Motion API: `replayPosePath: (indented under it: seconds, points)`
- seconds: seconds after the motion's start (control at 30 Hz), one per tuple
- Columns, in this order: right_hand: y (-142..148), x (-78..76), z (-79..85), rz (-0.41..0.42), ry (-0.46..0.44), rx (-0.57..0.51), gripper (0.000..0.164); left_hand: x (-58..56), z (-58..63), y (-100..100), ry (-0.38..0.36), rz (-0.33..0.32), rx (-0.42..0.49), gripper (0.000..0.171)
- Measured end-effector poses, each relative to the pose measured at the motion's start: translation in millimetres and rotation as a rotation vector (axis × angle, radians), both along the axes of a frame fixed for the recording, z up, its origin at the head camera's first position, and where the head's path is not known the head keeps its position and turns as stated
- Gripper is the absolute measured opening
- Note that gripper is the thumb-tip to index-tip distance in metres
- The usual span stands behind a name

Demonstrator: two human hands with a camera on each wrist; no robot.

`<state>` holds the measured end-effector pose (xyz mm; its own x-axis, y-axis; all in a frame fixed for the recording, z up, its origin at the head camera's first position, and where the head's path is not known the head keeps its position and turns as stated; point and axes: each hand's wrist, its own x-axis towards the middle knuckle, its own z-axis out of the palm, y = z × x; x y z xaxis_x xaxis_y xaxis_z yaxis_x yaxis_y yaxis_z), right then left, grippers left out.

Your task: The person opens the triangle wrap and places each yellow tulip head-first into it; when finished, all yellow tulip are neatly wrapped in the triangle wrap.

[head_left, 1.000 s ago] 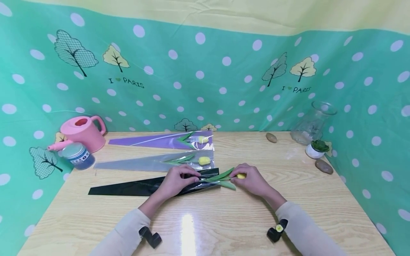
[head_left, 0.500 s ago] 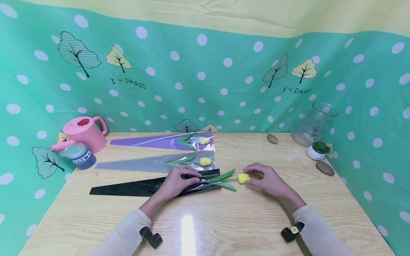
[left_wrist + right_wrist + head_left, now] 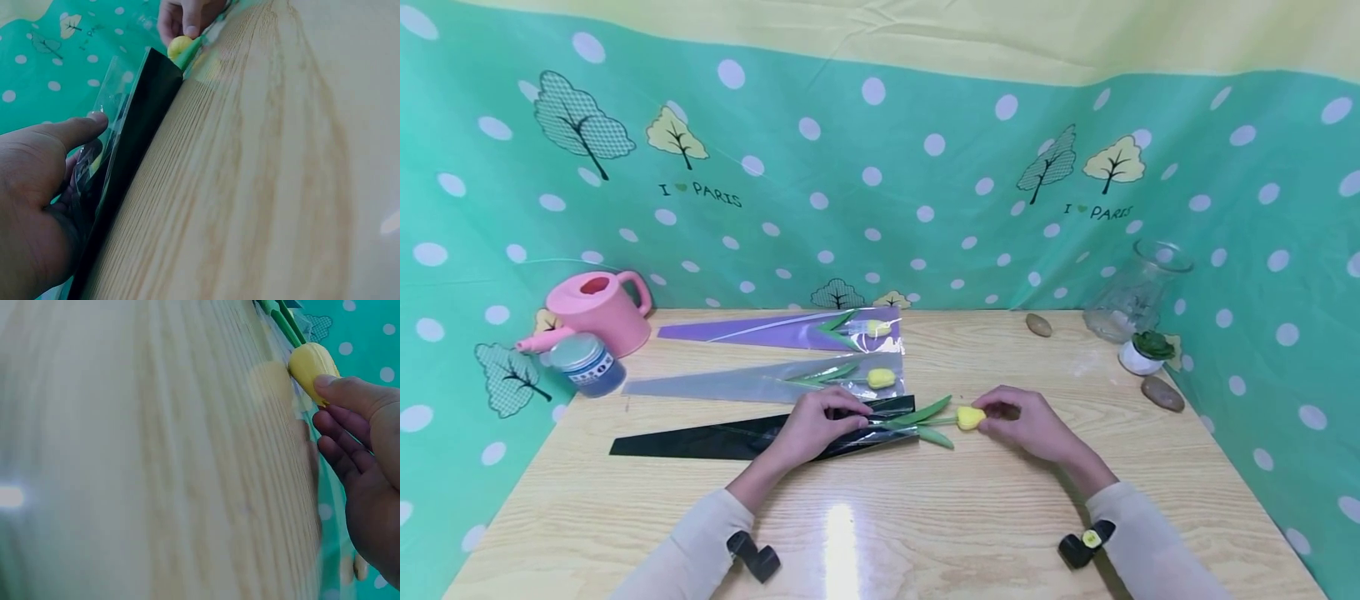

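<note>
A yellow tulip [image 3: 968, 418] lies with its stem inside a black, clear-fronted flower sleeve [image 3: 700, 438]. Its bloom and two green leaf tips stick out of the wide right end. My left hand [image 3: 818, 427] pinches the sleeve near that mouth; in the left wrist view the thumb lies against its clear film [image 3: 111, 94]. At the bloom's tip, my right hand [image 3: 1030, 423] pinches the tulip with thumb and fingers. The right wrist view shows the thumb on the yellow bloom [image 3: 309, 365], the other fingers partly behind it.
Behind lie a grey sleeve [image 3: 700, 386] and a purple sleeve [image 3: 745, 327], each with a yellow tulip. A pink watering can [image 3: 606, 312] and blue-labelled jar [image 3: 587, 367] stand left. Right are a glass vase [image 3: 1127, 292], a potted succulent [image 3: 1142, 354] and stones [image 3: 1162, 393].
My right hand has moved right, from over the leaves and bloom to the bloom's tip, loosened around it, then closed on it. The left hand has stayed at the sleeve.
</note>
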<state>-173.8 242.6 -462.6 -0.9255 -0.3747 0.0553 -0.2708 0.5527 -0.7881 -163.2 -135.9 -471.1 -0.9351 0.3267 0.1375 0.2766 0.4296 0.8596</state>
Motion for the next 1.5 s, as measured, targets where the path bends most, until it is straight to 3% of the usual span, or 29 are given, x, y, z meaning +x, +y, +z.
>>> replayPosePath:
  seconds: [0.37,0.7,0.97,1.5]
  points:
    - [-21,0.8,4.9,-0.015,-0.031,-0.070,0.027,-0.3,1.9,1,0.008,0.003,0.005,0.014]
    - [-47,2.1,0.4,-0.045,-0.088,-0.171,0.028,-1.3,2.9,0,0.006,0.015,0.009,0.015]
    - [-71,1.9,-6.5,-0.014,-0.081,-0.227,0.026,-2.0,3.7,0,-0.001,0.013,0.015,0.015]
    - [-101,2.5,-12.6,0.028,-0.033,-0.203,0.024,-0.5,4.9,1,-0.015,0.007,0.008,0.016]
